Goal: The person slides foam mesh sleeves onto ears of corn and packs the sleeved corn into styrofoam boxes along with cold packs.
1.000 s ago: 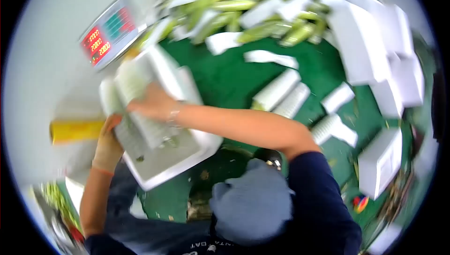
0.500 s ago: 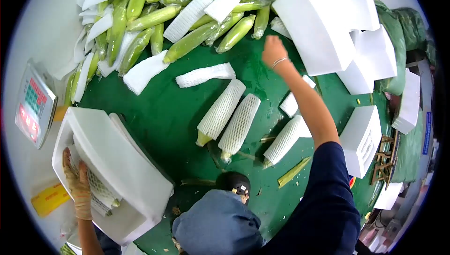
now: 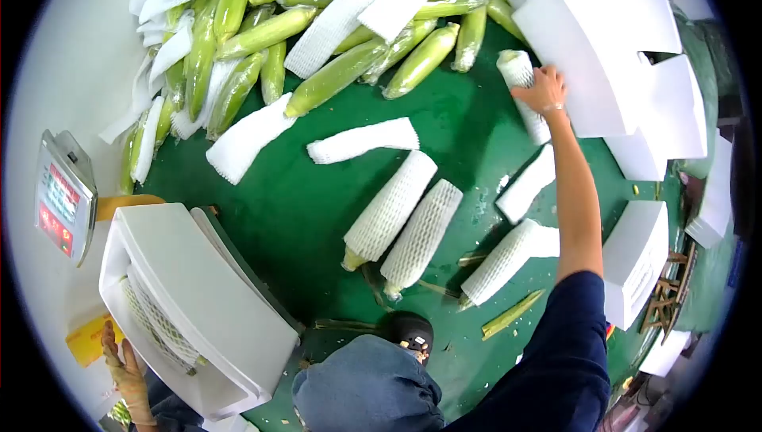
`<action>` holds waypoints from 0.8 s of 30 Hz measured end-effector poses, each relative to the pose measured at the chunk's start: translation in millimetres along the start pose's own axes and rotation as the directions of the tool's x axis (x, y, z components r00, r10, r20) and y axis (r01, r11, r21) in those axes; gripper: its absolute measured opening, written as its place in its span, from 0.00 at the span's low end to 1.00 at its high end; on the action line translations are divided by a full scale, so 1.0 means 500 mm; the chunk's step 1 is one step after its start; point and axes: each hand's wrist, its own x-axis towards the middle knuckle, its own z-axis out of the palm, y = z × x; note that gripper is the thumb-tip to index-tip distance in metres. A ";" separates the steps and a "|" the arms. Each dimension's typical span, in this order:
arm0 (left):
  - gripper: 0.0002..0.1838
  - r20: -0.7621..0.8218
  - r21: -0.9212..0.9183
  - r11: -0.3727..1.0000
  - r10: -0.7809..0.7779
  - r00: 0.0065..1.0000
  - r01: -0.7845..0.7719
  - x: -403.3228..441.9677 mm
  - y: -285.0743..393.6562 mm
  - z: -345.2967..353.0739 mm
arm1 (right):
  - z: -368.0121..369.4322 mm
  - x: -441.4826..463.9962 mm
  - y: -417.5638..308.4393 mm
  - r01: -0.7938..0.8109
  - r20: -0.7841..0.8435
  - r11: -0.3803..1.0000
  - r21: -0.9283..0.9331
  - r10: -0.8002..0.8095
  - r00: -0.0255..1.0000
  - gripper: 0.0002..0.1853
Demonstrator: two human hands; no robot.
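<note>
My right hand (image 3: pixel 544 90) is curled over a corn cob in a white foam net (image 3: pixel 517 71), beside the pile of plastic-wrapped corn (image 3: pixel 341 75). My left hand (image 3: pixel 125 376), in a thin glove, is outside the white foam box (image 3: pixel 206 289) at lower left, fingers stretched and holding nothing. Inside that box lie netted corn cobs (image 3: pixel 159 325). Between my hands, two netted cobs (image 3: pixel 393 210) rest side by side on the green surface, with another netted cob (image 3: pixel 500 265) to their right. Loose foam nets (image 3: pixel 365 140) lie nearby.
A scale (image 3: pixel 63 198) stands at the left, a yellow roll (image 3: pixel 91 341) below it. White foam boxes (image 3: pixel 579 51) are stacked at upper right, with another box (image 3: pixel 635 261) farther down. A strip of husk (image 3: pixel 512 314) lies near my right arm.
My right hand has moved right and come onto the netted cob by the pile. My left hand has come out of the foam box, down to its outer side. The view has shifted slightly.
</note>
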 end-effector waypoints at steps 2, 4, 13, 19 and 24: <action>0.24 0.068 -0.167 0.981 -0.090 0.994 0.100 0.034 0.023 0.000 | -0.024 -0.085 0.031 -0.013 -0.033 0.735 0.678 0.047 0.998 0.24; 0.25 0.168 -0.312 0.933 -0.134 0.977 0.182 0.065 0.073 -0.010 | -0.119 -0.189 0.011 -0.141 0.138 0.071 0.987 0.040 0.990 0.16; 0.23 0.142 -0.257 0.943 0.253 0.957 -0.211 -0.114 0.260 -0.225 | -0.569 -0.608 -0.166 -0.538 0.376 -0.267 0.799 -0.478 0.794 0.41; 0.19 0.159 -0.285 0.956 0.116 0.980 -0.067 -0.246 0.082 -0.244 | -0.736 -0.629 -0.263 0.307 0.054 0.506 0.806 -0.579 0.813 0.44; 0.18 0.022 -0.196 0.827 0.541 0.841 -0.527 -0.148 0.037 -0.137 | -0.878 -0.607 -0.426 0.674 0.060 0.395 0.625 -0.885 0.462 0.41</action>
